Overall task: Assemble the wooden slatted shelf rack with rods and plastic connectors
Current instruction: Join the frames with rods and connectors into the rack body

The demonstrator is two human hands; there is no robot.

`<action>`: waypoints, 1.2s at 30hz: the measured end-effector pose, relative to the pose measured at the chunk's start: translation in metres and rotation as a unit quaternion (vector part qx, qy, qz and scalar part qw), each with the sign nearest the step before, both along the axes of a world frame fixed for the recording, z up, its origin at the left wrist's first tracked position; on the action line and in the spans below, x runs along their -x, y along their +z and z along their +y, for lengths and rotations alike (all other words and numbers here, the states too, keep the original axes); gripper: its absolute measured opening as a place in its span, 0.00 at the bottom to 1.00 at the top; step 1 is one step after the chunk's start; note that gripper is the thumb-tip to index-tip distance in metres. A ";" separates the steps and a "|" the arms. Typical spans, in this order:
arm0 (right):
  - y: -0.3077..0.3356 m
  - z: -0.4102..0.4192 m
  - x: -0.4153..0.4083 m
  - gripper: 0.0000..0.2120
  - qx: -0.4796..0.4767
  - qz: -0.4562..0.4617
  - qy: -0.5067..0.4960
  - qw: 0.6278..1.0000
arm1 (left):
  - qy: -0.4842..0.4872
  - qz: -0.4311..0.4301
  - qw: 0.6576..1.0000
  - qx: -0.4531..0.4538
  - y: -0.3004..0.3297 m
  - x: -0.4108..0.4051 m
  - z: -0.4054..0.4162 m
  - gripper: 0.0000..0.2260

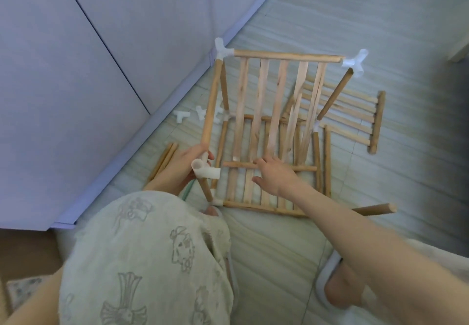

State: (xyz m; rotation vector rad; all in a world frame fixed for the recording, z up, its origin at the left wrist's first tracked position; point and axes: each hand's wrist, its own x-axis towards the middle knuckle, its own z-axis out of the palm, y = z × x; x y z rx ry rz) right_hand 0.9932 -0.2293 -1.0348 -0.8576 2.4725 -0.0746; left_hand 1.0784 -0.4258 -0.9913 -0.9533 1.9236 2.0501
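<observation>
Wood rack (266,111): half-built on floor, by white cabinet (76,58).
L hand (189,163): we grip white connector (205,171) at near-left rod (212,106).
R hand (275,175): fingers loose on slat panel (264,96) crossbar, gripping nothing.
Spares: connectors (182,116), rods (163,161) at left.

pale green trousers (152,256) (grey cartoon prints), bare forearms, white slippers (327,276).

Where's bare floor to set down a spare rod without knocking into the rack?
Bare floor lies beyond the far rail, and to the right past the loose slat panel. Crowded: the strip along the cabinet, with loose connectors and two rods, and around the rack, where the left hand grips a connector and the right hand reaches in.
</observation>
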 end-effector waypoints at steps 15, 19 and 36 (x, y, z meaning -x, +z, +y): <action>-0.119 -0.068 0.040 0.15 -0.108 0.041 0.013 0.993 | -0.054 0.090 0.993 -0.058 -0.038 -0.008 -0.007 0.17; -0.119 -0.066 0.043 0.14 -0.122 0.056 0.064 0.989 | -0.053 0.076 0.996 -0.013 -0.036 -0.007 -0.009 0.18; 0.065 0.012 -0.015 0.18 0.113 0.159 0.230 0.954 | 0.052 0.031 0.983 -0.173 -0.006 0.001 -0.003 0.13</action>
